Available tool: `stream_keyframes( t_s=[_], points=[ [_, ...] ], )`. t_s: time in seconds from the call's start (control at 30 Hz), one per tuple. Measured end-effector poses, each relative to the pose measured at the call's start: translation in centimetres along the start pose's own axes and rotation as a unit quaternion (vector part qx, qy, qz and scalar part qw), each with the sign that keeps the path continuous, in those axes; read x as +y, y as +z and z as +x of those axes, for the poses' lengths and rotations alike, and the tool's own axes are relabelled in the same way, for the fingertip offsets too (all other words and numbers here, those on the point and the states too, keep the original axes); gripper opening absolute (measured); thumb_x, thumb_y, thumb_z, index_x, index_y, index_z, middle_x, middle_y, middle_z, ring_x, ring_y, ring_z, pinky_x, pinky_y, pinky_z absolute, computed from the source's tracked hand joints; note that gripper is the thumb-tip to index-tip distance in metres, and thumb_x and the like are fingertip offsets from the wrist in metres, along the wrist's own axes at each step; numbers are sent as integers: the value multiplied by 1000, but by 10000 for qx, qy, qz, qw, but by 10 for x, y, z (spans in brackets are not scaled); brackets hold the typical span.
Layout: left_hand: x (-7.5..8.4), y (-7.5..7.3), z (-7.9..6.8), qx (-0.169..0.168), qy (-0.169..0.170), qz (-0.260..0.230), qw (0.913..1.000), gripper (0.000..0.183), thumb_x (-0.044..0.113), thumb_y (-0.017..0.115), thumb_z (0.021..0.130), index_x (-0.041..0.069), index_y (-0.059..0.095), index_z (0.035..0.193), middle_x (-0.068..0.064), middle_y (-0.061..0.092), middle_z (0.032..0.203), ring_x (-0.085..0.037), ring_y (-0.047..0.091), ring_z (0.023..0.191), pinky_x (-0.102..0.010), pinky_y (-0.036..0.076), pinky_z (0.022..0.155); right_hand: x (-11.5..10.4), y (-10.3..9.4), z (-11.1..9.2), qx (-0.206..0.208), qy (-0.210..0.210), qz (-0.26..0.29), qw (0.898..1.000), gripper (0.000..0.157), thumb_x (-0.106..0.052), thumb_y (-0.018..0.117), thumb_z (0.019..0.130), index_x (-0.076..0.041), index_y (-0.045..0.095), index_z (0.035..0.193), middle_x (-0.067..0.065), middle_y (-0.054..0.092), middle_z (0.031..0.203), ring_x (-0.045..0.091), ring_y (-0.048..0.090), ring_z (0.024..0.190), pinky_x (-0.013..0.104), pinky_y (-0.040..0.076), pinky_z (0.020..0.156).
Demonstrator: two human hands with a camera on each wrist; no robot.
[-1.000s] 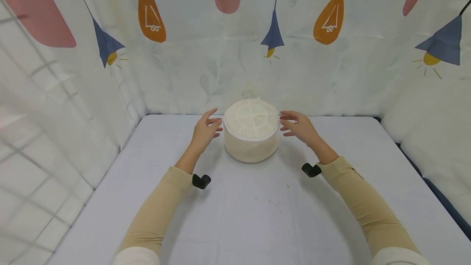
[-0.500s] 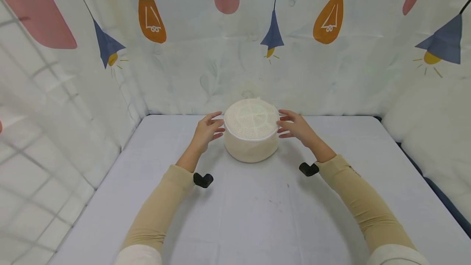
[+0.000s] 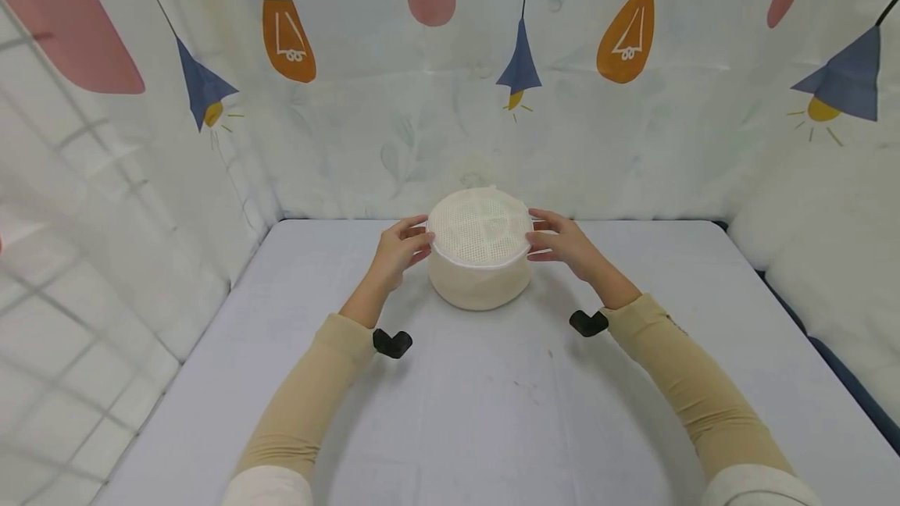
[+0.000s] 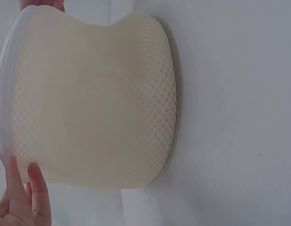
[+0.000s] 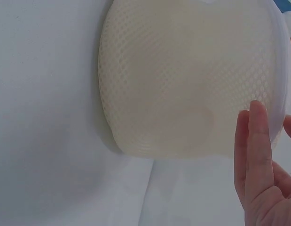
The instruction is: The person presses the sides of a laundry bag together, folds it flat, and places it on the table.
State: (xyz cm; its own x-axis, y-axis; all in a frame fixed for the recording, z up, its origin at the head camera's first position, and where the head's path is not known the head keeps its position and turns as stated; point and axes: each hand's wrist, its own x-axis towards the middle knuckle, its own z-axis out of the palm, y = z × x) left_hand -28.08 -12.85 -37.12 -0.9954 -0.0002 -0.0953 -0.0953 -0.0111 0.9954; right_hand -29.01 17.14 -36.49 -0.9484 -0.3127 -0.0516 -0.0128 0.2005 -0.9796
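A round cream mesh laundry bag (image 3: 480, 283) with a perforated top and a white band round its upper edge stands upright toward the back of the table. My left hand (image 3: 395, 254) is at its left side, fingertips right at the upper rim. On the opposite side my right hand (image 3: 569, 248) has its fingertips at the rim too. In the left wrist view, fairly straight fingers (image 4: 40, 197) lie along the mesh wall (image 4: 89, 103). The right wrist view has the extended fingers (image 5: 259, 150) against the mesh just below the white band (image 5: 280, 70).
A white cloth covers the table (image 3: 485, 412), with a few small marks in front of the bag. Pale fabric walls (image 3: 422, 139) printed with lamps and bulbs enclose the back and sides. A black wrist mount (image 3: 392, 343) sticks out from each sleeve.
Both hands have moved inward toward the bag, from a small gap beside it to fingertips at its rim. The bag stays in the same place.
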Motion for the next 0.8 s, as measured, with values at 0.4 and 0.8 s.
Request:
stream_keyframes(
  t_s=[0.4,0.8],
  points=[
    [3,2,-1,-140,-323,-392,9986,57,-1,65,83,12,48,136,-12,47,123,-19,55,100,-24,50,82,0,4,1,-121,253,584,9979,70,-5,58,91,-13,20,149,18,30,141,24,59,94,36,51,84],
    [1,3,-2,-71,-325,-619,9975,56,-5,65,82,10,50,134,-13,48,125,-21,55,101,-24,50,82,0,5,1,-124,303,641,9974,70,-2,58,90,-13,22,149,18,30,141,22,59,93,36,51,84]
  ],
)
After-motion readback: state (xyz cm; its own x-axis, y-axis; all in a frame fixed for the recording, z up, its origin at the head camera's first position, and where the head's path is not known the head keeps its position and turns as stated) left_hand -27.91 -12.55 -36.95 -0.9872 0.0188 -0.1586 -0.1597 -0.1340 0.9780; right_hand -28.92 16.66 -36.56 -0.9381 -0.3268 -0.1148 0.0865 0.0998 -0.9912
